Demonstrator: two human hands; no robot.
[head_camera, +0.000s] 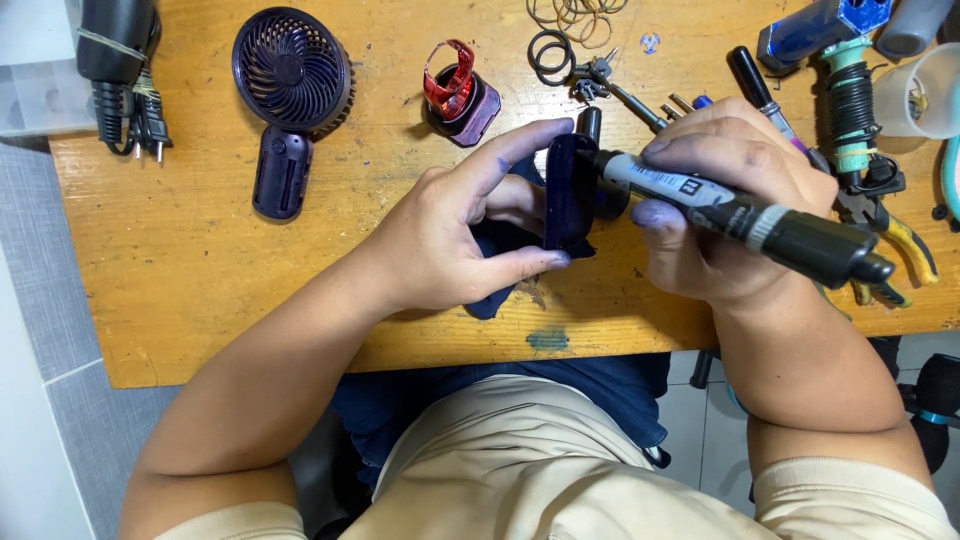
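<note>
Power plug and cable (125, 70): a black plug with its bundled cord is laid at the far left corner of the counter.
Dark purple handheld fan (290, 90): it is laid flat, well apart from the hands, untouched.
Red and dark round part (458, 95): it is set near the middle, beyond the hands.
Left hand (450, 240): it is curled around a small dark purple plastic casing (570, 190), which is pinched upright between thumb and fingers just above the counter; the fingertips are stained purple.
Right hand (730, 200): it is closed on a thick black marker pen (740, 215), whose tip is held against the casing's edge.
Progress: the casing is judged already largely dark; how much remains uncoloured cannot be told.
Tools (860, 120): pliers and wound wire are piled at the right.
Counter (200, 270): worn orange-brown wood, marked with blue stains.
Room: pale grey floor tiles are seen at the left.
</note>
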